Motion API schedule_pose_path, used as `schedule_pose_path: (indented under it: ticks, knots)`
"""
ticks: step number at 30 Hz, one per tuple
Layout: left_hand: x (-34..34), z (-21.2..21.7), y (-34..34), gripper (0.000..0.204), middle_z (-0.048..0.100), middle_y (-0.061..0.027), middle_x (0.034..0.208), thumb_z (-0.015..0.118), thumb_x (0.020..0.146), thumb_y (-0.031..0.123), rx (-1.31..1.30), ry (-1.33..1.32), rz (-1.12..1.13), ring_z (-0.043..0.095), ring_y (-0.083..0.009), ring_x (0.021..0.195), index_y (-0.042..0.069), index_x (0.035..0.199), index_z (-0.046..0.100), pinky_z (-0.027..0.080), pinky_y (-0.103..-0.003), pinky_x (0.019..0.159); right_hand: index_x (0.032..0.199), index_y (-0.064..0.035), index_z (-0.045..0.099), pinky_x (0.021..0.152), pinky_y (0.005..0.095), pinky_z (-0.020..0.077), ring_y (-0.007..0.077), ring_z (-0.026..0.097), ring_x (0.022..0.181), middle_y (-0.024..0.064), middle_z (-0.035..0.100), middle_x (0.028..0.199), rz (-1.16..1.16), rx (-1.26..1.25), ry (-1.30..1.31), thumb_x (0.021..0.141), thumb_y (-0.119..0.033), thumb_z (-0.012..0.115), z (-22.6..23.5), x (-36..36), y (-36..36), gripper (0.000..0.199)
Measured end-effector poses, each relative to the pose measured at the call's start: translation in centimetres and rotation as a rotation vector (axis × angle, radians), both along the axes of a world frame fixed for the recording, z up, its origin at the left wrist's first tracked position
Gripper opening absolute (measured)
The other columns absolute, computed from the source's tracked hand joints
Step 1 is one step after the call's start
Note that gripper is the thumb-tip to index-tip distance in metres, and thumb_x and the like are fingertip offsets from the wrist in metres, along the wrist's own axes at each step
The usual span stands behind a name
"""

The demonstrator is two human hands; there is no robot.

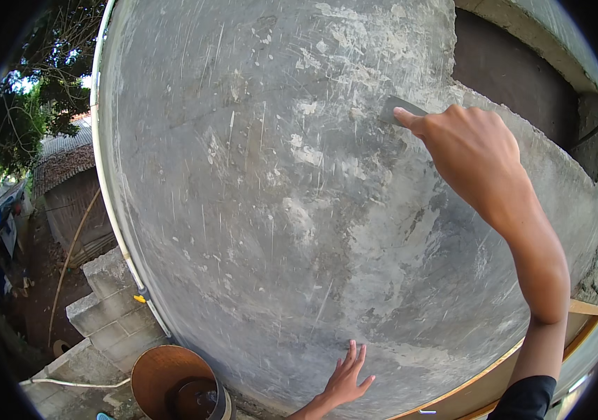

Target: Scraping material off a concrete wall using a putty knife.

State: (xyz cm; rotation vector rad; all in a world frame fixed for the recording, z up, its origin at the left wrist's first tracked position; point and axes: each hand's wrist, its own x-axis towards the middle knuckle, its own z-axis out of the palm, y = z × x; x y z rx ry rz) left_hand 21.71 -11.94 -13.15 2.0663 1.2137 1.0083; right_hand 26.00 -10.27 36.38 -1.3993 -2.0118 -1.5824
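A grey plastered wall (257, 175) fills most of the view, marked with scratches, pale patches and flaking spots. High on its right side, my right hand (467, 140) is closed around a flat grey scraper (391, 108). The thumb presses along the blade, which lies against the wall; any handle is hidden by my fingers. Low near the bottom centre, my left hand (346, 378) has its fingers spread, with the fingertips at the wall surface. Nothing is held in it.
A recessed opening (516, 77) with rough edges is at the upper right. A white pipe (103, 175) with a yellow valve handle (139, 299) runs down the left edge. Below are a rusty brown drum (146, 371) and stepped concrete blocks (113, 329). A wood-framed panel (502, 381) is at lower right.
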Motion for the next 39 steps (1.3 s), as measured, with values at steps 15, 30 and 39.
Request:
schedule_pose_path:
  ticks: [15, 30, 39]
  knots:
    - [0.7, 0.4, 0.2, 0.09, -0.005, -0.0342, 0.162, 0.061, 0.097, 0.045, 0.017, -0.021, -0.003, 0.014, -0.0504, 0.15, 0.005, 0.16, 0.01, 0.025, -0.066, 0.113, 0.068, -0.0023, 0.067, 0.054, 0.0438, 0.051, 0.033, 0.064, 0.058, 0.0161, 0.059, 0.059, 0.256, -0.062, 0.02, 0.105, -0.03, 0.051, 1.0, 1.2, 2.0, 0.049]
    - [0.1, -1.2, 0.4, 0.09, -0.003, -0.0315, 0.163, 0.06, 0.096, 0.045, 0.054, 0.039, 0.03, 0.016, -0.0487, 0.15, 0.007, 0.161, 0.01, 0.029, -0.067, 0.111, 0.085, -0.0031, 0.071, 0.058, 0.0425, 0.0563, 0.0301, 0.069, 0.063, 0.013, 0.065, 0.065, 0.203, -0.071, 0.038, 0.105, -0.029, 0.05, 1.7, -0.7, -0.4, 0.039]
    - [0.0, -0.6, 0.3, 0.091, -0.005, -0.0345, 0.162, 0.061, 0.096, 0.047, 0.031, 0.033, 0.013, 0.018, -0.0505, 0.148, 0.006, 0.16, 0.01, 0.026, -0.066, 0.113, 0.091, -0.0035, 0.074, 0.055, 0.0387, 0.056, 0.0292, 0.069, 0.063, 0.0128, 0.066, 0.066, 0.197, -0.104, -0.001, 0.103, -0.018, 0.052, -0.5, -1.3, -0.8, 0.029]
